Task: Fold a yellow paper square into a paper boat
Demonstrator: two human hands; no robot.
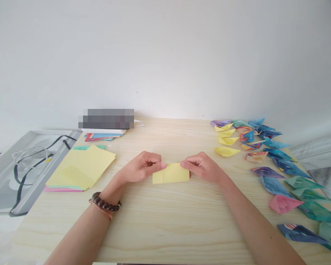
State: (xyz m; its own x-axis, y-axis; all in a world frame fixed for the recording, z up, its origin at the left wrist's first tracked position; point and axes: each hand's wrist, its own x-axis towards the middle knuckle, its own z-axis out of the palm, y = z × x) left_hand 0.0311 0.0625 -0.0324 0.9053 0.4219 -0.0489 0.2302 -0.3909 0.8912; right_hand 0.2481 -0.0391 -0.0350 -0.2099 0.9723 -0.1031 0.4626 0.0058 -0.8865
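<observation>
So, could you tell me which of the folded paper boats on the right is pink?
The pink boat near the table's right edge. It lies among teal and blue boats and is the only pink one; the yellow boats sit farther back.

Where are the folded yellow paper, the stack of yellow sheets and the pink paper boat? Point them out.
folded yellow paper (171, 173), head view, middle of its flat face between the hands.
stack of yellow sheets (82, 167), head view, centre of the top sheet.
pink paper boat (283, 203), head view, middle of its side.
</observation>
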